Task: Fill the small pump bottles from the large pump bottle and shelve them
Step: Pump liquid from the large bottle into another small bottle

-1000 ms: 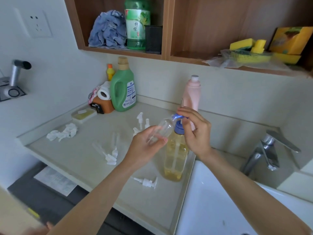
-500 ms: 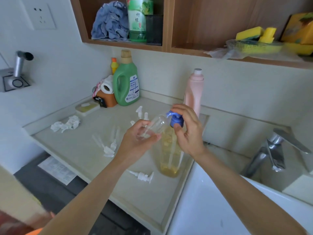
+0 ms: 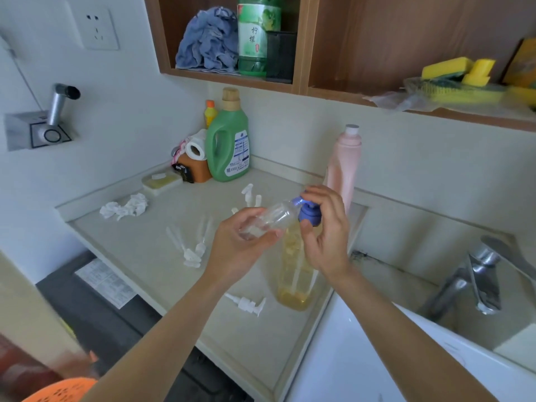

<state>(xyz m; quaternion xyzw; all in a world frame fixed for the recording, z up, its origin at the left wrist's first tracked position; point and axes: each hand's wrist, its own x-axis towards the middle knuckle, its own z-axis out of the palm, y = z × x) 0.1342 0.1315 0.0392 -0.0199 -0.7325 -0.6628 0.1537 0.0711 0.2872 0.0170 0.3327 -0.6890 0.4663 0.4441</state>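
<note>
filling looked barely begun. the counter (image 3: 139,248) by the sink carried everything, with the wooden shelf (image 3: 232,78) above it showing no small pump bottles yet. the large pump bottle (image 3: 293,274) stood at the counter's edge beside the basin, yellow liquid low in its base. the right hand (image 3: 324,230) curled over its blue pump head (image 3: 309,214), thumb under the collar. the left hand (image 3: 240,245) gripped a small clear bottle (image 3: 272,217), tilted with its open mouth at the blue spout; it seemed empty, though glare made that hard to judge. smallest, several white pump tops (image 3: 249,304) lay loose on the counter, none fitted. so, as i judged it, pumping, capping and shelving all remained for every small bottle.
</note>
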